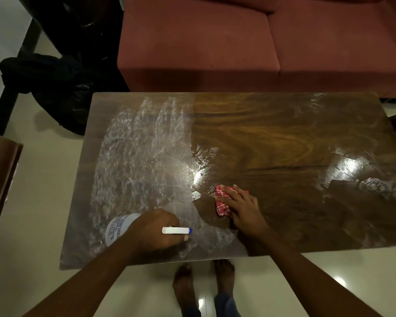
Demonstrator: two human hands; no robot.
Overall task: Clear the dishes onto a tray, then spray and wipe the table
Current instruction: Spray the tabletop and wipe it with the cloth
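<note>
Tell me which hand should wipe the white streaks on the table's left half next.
Right. The right hand presses the red cloth flat at the edge of the streaks, while the left hand grips the spray bottle.

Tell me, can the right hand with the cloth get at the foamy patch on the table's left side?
Probably yes. The right hand presses the cloth just beside the foam; nothing lies between. Only the left hand and spray bottle cover its near edge.
</note>
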